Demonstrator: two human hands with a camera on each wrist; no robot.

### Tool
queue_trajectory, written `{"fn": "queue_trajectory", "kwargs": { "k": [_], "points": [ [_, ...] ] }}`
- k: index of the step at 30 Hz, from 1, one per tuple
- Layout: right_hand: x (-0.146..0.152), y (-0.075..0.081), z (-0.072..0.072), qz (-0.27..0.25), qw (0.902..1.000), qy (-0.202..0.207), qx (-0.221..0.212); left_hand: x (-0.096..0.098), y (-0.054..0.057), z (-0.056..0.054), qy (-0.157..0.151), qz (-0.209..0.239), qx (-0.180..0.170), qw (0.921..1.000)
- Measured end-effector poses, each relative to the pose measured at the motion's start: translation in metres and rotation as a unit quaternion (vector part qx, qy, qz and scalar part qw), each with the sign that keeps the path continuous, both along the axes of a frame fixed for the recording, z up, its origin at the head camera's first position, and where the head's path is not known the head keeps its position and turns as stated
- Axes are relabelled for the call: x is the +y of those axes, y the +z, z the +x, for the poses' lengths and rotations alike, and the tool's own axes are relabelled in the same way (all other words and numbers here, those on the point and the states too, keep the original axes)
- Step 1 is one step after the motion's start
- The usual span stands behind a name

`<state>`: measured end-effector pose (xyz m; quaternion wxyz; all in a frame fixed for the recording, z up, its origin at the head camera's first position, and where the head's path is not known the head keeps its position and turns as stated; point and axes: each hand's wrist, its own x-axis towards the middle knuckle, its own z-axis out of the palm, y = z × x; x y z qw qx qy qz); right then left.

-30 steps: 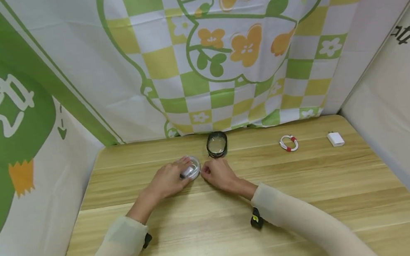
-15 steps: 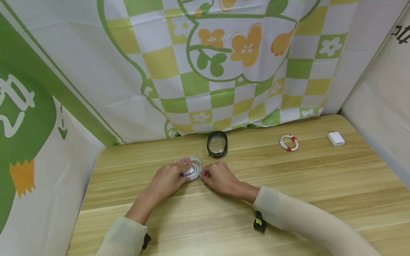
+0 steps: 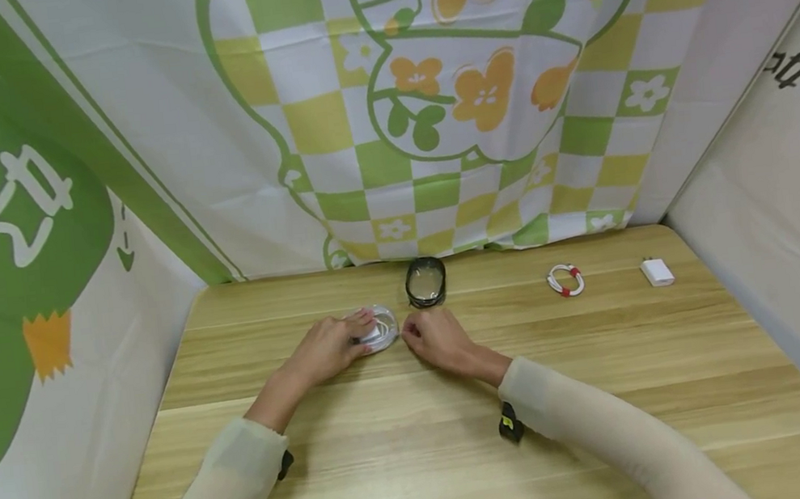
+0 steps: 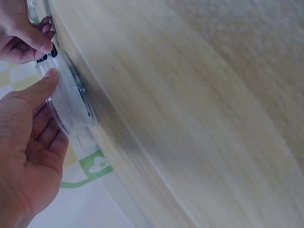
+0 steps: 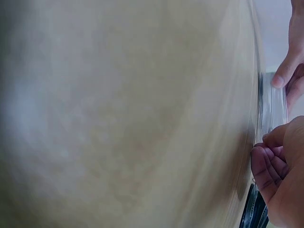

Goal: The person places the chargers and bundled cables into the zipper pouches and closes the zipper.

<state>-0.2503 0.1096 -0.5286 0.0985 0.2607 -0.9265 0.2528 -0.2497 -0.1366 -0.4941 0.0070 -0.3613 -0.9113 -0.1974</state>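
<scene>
A round clear plastic case (image 3: 383, 329) with something white inside lies flat on the table, left of centre. My left hand (image 3: 330, 348) grips its left side; in the left wrist view the thumb presses on the case's face. At the right edge my right hand (image 3: 441, 343) has its fingers curled and the thumb against the index finger. The right wrist view shows these fingertips pinching at the rim of the case (image 5: 274, 102). Exactly which part they pinch is hidden behind the fingers.
Just behind the right hand lies a coiled black cable (image 3: 426, 282). Further right are a white cable coil with red ties (image 3: 565, 280) and a white charger plug (image 3: 657, 272). A patterned cloth (image 3: 388, 202) hangs along the table's back edge.
My right hand has shifted slightly to the right, and the case's right edge has come a little the same way. The left hand stays almost where it was.
</scene>
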Motion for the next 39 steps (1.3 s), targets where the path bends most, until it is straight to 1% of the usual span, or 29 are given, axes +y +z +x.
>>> {"fn": "queue_trajectory", "kwargs": {
  "k": [3,8,15,18,21,24,28,30,34,39],
  "points": [
    [0.001,0.000,-0.003,0.001,0.9999,-0.017,0.000,0.000,0.000,0.001,-0.003,0.000,-0.002,1.0000],
    [-0.001,0.001,-0.008,-0.001,0.9991,-0.042,0.004,0.000,-0.002,0.000,-0.011,-0.006,0.009,0.9999],
    [-0.007,0.001,-0.013,0.009,0.9979,-0.063,0.008,-0.002,-0.002,-0.001,-0.015,-0.010,0.013,0.9998],
    [-0.008,0.000,-0.013,0.009,0.9979,-0.063,0.005,-0.003,-0.002,-0.001,-0.015,-0.013,0.013,0.9997],
    [-0.008,0.000,-0.013,0.003,0.9982,-0.060,-0.004,-0.003,-0.002,-0.002,-0.011,-0.012,0.005,0.9999],
    [-0.008,0.000,-0.012,-0.005,0.9986,-0.051,-0.012,-0.004,0.000,-0.003,-0.009,-0.006,-0.003,0.9999],
    [-0.007,0.000,-0.009,-0.012,0.9992,-0.037,-0.008,-0.006,0.002,-0.002,-0.007,0.000,-0.007,0.9999],
    [-0.007,0.000,-0.006,-0.013,0.9995,-0.028,-0.004,-0.006,0.003,-0.001,0.001,0.003,-0.010,0.9999],
    [-0.007,-0.001,-0.001,-0.007,0.9999,-0.009,0.010,-0.006,0.005,0.002,0.030,0.004,-0.013,0.9995],
    [-0.010,-0.001,0.006,-0.011,0.9999,0.009,0.003,-0.002,0.004,0.005,0.063,-0.012,-0.013,0.9979]
  ]
}}
